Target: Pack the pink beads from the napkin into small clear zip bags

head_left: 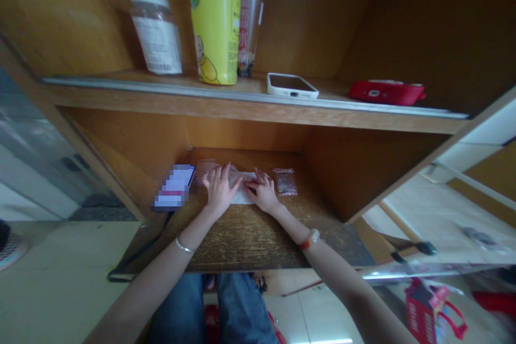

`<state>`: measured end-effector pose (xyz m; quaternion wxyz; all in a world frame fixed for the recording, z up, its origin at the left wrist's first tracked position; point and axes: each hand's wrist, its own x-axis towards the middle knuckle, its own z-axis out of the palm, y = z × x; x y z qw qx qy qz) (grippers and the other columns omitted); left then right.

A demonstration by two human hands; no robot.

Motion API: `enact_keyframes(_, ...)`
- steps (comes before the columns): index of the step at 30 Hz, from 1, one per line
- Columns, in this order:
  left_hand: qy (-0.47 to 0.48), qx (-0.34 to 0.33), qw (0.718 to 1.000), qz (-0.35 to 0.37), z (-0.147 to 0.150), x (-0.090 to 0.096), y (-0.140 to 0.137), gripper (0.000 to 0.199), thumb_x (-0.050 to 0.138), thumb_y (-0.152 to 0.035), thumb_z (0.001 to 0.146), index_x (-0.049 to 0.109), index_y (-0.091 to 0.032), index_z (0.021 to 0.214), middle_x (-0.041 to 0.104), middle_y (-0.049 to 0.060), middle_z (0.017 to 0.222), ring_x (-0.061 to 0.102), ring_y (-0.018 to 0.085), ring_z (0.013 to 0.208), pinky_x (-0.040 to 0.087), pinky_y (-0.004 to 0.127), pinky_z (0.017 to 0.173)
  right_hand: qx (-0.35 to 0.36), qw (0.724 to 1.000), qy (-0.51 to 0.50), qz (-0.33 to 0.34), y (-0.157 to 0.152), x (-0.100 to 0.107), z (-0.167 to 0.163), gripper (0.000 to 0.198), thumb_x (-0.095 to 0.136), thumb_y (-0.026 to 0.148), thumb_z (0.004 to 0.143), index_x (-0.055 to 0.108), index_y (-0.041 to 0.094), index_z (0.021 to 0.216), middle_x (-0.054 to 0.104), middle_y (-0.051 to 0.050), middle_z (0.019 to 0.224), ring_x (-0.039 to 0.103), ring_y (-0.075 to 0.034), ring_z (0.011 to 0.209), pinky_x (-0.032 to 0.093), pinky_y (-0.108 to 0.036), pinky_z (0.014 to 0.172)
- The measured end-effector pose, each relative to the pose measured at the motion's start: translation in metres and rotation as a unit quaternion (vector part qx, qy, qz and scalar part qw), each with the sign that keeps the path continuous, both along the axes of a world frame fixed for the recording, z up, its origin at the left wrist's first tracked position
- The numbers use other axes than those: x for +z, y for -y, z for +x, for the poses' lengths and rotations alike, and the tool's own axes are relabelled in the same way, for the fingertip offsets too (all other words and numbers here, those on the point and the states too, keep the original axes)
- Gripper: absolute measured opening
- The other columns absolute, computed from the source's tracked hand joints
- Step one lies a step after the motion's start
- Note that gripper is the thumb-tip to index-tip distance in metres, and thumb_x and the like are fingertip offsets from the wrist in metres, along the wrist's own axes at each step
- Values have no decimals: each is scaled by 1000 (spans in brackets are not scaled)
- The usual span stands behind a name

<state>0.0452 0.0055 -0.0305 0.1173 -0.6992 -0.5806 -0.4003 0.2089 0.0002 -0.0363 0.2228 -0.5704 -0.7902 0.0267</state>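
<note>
Seen from above, a person's two bare hands rest on a thin whitish sheet [242,197] that lies on a worn wooden table [242,239], inside a low compartment, between a clear packet [205,169] at the left and a small zip bag [285,183] at the right. The left hand [220,187] lies over the sheet's left side, its fingers loosely spread and closed on nothing that shows; the right hand [263,191] has its fingers bent over the right side, and whether they pinch it cannot be told. Whether the sheet is paper or plastic is also unclear, but it looks very light, limp and easily creased, likely to slide or lift if left unpinned. Its near edge, showing between the hands, seems the best place for a thumb-and-fingertip pinch, with the other hand pressing flat; a hard tug could wrinkle or tear it
</note>
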Motion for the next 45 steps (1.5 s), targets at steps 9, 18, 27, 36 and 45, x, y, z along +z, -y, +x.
enact_keyframes(9,-38,-51,998,-27,2,1,2,54,56,-46,81,49,-18,127,59,13,120,50,30,113,23,48,101,-21,999,-25,44,-7,-7,-1,19,59,37,84,72,29,95,55,-6,129,43,-25,121,31,-44,98)
enact_keyframes(18,-68,-76,994,-44,1,-1,1,52,61,-34,79,49,-21,128,57,13,124,49,30,115,24,49,101,-59,995,-80,7,-8,-5,-3,11,67,32,77,73,27,85,61,-6,119,44,-25,119,33,-41,95)
enact_keyframes(27,-94,-112,988,-59,2,0,3,51,61,-29,78,49,-21,127,57,12,124,49,28,115,25,47,102,-71,973,-201,83,-7,1,-2,11,63,28,79,73,25,83,64,-4,109,52,-23,106,36,-39,94)
enact_keyframes(36,-73,-91,992,-41,2,-2,2,50,58,-37,81,50,-18,126,60,13,118,51,29,111,25,47,100,-56,972,-200,108,-4,4,-1,24,53,33,86,70,24,101,62,-6,116,52,-21,110,37,-38,95)
enact_keyframes(45,-44,-34,998,-14,1,-4,-1,51,54,-46,83,51,-17,125,62,13,113,52,29,108,23,48,100,-53,998,12,-11,5,9,-6,30,46,42,90,68,29,105,40,-7,143,31,-27,132,26,-49,102)
